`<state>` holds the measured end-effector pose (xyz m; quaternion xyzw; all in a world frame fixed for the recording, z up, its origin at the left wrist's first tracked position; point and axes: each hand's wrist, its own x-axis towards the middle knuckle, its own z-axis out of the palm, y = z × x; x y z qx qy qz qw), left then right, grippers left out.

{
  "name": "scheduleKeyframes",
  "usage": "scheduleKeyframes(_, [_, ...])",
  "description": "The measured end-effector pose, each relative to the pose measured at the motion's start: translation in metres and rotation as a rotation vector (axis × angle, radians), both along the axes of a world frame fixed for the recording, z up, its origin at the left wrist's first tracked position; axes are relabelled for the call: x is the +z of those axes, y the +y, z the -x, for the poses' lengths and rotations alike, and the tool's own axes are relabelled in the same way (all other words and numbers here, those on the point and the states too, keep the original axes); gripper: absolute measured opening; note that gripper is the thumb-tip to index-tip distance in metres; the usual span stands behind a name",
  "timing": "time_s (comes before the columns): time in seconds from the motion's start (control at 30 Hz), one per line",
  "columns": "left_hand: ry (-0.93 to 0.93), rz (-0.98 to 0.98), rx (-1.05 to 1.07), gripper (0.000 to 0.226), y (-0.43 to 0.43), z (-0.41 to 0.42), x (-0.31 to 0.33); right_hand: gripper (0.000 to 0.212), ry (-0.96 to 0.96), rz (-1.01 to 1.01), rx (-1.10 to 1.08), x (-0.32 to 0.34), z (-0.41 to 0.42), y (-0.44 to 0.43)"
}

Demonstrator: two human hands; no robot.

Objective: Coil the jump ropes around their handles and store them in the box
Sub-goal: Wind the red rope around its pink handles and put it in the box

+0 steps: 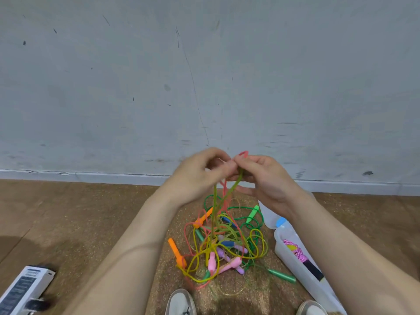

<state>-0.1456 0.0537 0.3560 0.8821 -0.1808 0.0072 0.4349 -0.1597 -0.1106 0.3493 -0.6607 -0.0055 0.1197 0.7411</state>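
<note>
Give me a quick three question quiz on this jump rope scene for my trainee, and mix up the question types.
1. True or false: the left hand holds nothing.
2. Where does the clear box sit relative to the tangled rope pile? A) on its left B) on its right C) on top of it
3. What already lies in the box?
Key: 1. False; it and the right hand pinch lifted rope strands. 2. B. 3. A pink braided jump rope.
</note>
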Motion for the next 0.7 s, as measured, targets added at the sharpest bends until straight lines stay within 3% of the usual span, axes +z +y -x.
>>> scheduleKeyframes(0.07, [-0.013,-0.249,-0.070,0.041,-0.008,0.005,-0.004,0.025,0.012,-0.031,-0.002,-0.002,-0.001,0.002])
scheduleKeyframes(0.13, [-0.156,-0.364,0.004,0.038,-0.010,0.006,-0.004,0.026,0.012,-0.002,-0.008,-0.003,-0.001,0.003])
scheduleKeyframes(0.23, [-0.225,-0.339,-0.022,0.037,-0.009,0.006,0.001,0.033,0.006,0.120,-0.033,-0.002,-0.001,0.005])
scheduleKeyframes(0.33, [-0.249,-0.454,-0.087,0.023,-0.008,0.006,0.006,0.038,0.028,0.226,-0.038,-0.003,-0.003,0.006])
scheduleKeyframes(0.47, [-0.255,-0.593,-0.082,0.028,-0.010,0.005,0.009,0.033,0.029,0.327,-0.026,-0.006,-0.004,0.007])
scheduleKeyframes(0.6, [-0.353,-0.613,-0.024,0.031,-0.018,0.004,0.007,0.029,0.118,0.229,-0.078,-0.003,-0.004,0.004])
scheduleKeyframes(0.7, [-0.350,-0.488,0.040,0.028,-0.017,0.000,0.005,0.028,0.179,0.139,-0.160,0.001,-0.002,0.000])
